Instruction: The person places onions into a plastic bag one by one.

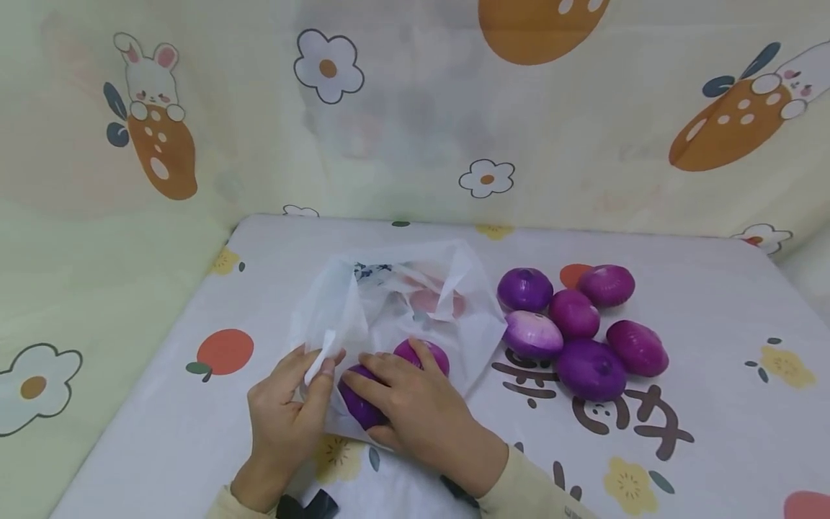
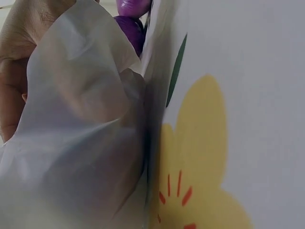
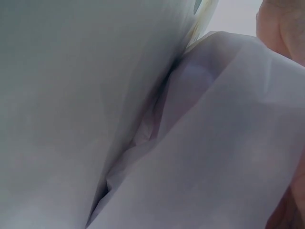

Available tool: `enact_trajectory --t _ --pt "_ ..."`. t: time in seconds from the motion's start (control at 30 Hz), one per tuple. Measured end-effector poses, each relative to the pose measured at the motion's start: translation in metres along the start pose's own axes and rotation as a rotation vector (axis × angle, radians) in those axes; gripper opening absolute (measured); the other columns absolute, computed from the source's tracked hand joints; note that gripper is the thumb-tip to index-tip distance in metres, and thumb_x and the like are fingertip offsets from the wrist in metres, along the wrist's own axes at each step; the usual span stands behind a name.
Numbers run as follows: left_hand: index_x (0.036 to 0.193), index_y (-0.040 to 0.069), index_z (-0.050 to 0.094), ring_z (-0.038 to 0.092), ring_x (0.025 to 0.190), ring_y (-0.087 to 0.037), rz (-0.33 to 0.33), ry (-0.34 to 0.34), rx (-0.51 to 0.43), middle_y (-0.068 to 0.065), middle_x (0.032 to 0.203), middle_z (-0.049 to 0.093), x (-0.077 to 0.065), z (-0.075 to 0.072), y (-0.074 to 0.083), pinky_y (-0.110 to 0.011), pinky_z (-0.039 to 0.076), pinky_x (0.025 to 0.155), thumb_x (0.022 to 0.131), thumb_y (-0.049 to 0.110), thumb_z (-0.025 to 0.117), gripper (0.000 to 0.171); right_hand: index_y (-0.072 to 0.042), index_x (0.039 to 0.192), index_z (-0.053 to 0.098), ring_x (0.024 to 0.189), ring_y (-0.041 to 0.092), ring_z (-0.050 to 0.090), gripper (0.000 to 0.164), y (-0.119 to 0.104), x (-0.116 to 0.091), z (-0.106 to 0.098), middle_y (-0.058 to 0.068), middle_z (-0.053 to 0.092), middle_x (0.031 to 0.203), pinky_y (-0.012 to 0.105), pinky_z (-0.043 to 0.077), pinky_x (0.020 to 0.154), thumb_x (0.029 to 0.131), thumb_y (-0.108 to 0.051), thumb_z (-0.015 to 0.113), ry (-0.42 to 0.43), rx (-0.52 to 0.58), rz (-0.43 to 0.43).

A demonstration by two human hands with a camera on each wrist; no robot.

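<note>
A translucent white plastic bag lies spread on the table, its near edge by the person. The left hand pinches a fold of the bag between thumb and fingers; that bag film fills much of the left wrist view. Over the near part of the bag, the right hand grips a dark purple red onion, and one finger lies across a magenta red onion beside it. Film hides most of the right hand in the right wrist view. Whether these two onions lie under any film cannot be told.
Several more red onions sit clustered to the right of the bag, one paler. The table has a white printed cloth with fruit and flowers. A patterned curtain stands behind it.
</note>
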State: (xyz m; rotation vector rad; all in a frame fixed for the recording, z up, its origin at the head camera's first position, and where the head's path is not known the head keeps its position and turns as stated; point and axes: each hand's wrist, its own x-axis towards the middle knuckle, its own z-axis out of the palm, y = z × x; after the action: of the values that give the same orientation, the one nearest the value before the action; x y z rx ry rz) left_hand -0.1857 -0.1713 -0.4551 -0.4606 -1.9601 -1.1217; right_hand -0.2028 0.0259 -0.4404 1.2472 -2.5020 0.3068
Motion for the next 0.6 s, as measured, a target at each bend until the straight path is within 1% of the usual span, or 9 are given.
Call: enact_trajectory --t 0.07,0.17,0.27,0.33,0.47,0.53,0.6 --pt "0.099 -0.003 0.079 0.076 0.098 -0.028 0.004 0.004 -0.01 -0.013 0.095 0.08 0.001 0.0 0.0 -0.019 0.055 0.092 0.081 -0.011 0.068 0.023 -0.026 0.134 0.069 0.125 0.018 0.064 0.068 0.0 0.001 -0.001 0.001 0.069 0.135 0.062 0.045 0.11 0.072 -0.043 0.093 -0.001 -0.004 -0.001" --pt "0.099 -0.004 0.078 0.076 0.099 -0.025 -0.003 -0.002 -0.034 -0.014 0.094 0.08 0.002 0.001 0.001 -0.018 0.055 0.093 0.081 -0.013 0.068 0.022 -0.026 0.135 0.069 0.125 0.019 0.064 0.068 0.0 0.001 -0.003 0.001 0.069 0.136 0.063 0.045 0.11 0.074 -0.044 0.093 -0.021 -0.01 0.009" --pt "0.1 -0.003 0.079 0.075 0.1 -0.022 -0.01 -0.012 -0.047 -0.015 0.095 0.08 0.002 0.002 0.002 -0.018 0.055 0.093 0.083 -0.013 0.068 0.022 -0.025 0.137 0.067 0.127 0.022 0.063 0.069 0.001 0.001 -0.005 0.001 0.068 0.137 0.064 0.043 0.111 0.076 -0.044 0.092 -0.05 -0.004 0.022" --pt "0.1 -0.002 0.079 0.075 0.1 -0.022 -0.004 -0.011 -0.043 -0.013 0.095 0.08 0.003 0.002 0.002 -0.018 0.055 0.093 0.084 -0.012 0.069 0.022 -0.023 0.14 0.064 0.13 0.026 0.062 0.071 0.002 0.0 -0.006 0.001 0.067 0.139 0.065 0.043 0.111 0.077 -0.044 0.091 -0.062 0.011 0.023" --pt "0.101 -0.001 0.079 0.076 0.096 -0.025 0.003 -0.01 -0.023 -0.011 0.096 0.08 0.003 0.001 0.002 -0.017 0.055 0.092 0.085 -0.01 0.069 0.021 -0.021 0.141 0.063 0.135 0.031 0.059 0.072 0.007 -0.002 -0.011 0.004 0.065 0.143 0.065 0.043 0.111 0.078 -0.045 0.089 -0.046 0.053 0.021" --pt "0.101 -0.001 0.079 0.076 0.095 -0.026 -0.012 -0.012 -0.016 -0.012 0.096 0.08 0.003 -0.001 0.003 -0.017 0.055 0.093 0.086 -0.01 0.069 0.02 -0.02 0.14 0.065 0.135 0.031 0.059 0.071 0.01 -0.004 -0.016 0.005 0.065 0.144 0.065 0.043 0.111 0.078 -0.045 0.089 -0.026 0.066 0.017" --pt "0.101 -0.002 0.079 0.077 0.095 -0.025 -0.013 -0.016 -0.002 -0.013 0.096 0.08 0.002 -0.002 0.004 -0.017 0.054 0.095 0.086 -0.01 0.069 0.02 -0.018 0.139 0.066 0.135 0.033 0.058 0.069 0.013 -0.007 -0.021 0.007 0.065 0.143 0.065 0.044 0.11 0.079 -0.045 0.088 -0.005 0.081 0.017"
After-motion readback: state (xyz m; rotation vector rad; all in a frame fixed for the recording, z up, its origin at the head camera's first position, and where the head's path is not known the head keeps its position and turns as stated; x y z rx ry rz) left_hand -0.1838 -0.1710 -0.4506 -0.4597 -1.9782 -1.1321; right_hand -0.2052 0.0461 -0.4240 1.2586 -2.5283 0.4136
